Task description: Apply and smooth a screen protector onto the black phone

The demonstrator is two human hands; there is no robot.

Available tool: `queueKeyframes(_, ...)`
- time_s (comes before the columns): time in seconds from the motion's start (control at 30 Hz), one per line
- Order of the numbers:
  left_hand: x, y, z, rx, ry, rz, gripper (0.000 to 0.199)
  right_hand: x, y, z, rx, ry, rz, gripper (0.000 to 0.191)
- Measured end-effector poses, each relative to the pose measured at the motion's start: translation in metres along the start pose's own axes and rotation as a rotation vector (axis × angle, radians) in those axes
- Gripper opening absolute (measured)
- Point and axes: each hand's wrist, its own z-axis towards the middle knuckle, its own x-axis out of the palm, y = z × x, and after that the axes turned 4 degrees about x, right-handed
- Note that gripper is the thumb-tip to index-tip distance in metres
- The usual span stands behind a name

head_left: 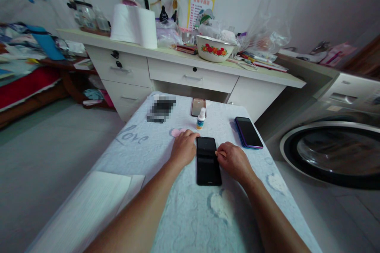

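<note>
A black smartphone lies flat on the cloth-covered table, dark screen up, between my two hands. My left hand rests along its upper left edge, fingers curled, with a fingertip at the top corner. At the right edge, my right hand is closed in a pinch, fingertips against the phone's side; anything small inside the pinch is hidden. Just beyond the phone stands a small white-capped spray bottle with a blue and yellow label. Behind the bottle lies a brownish phone or phone case.
Another dark-screened phone lies near the table's right edge. A blurred-out dark item is at the far left. White sheets lie at the near left. Beyond are a desk with a flowered bowl, and a washing machine at right.
</note>
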Motion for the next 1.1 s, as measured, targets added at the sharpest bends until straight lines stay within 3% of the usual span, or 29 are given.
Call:
queueKeyframes(0.33,0.002,0.002,0.0,0.015,-0.017,-0.009,0.042,-0.001,0.011,-0.007,-0.06,0.07,0.054,0.008)
queueKeyframes(0.73,0.005,0.003,0.001,-0.009,-0.022,-0.008,0.043,0.01,0.036,-0.02,-0.311,0.073,0.086,0.017)
queueKeyframes(1.1,0.003,0.001,0.0,-0.011,-0.028,-0.012,0.043,0.015,0.047,-0.01,-0.203,0.009,0.016,0.022)
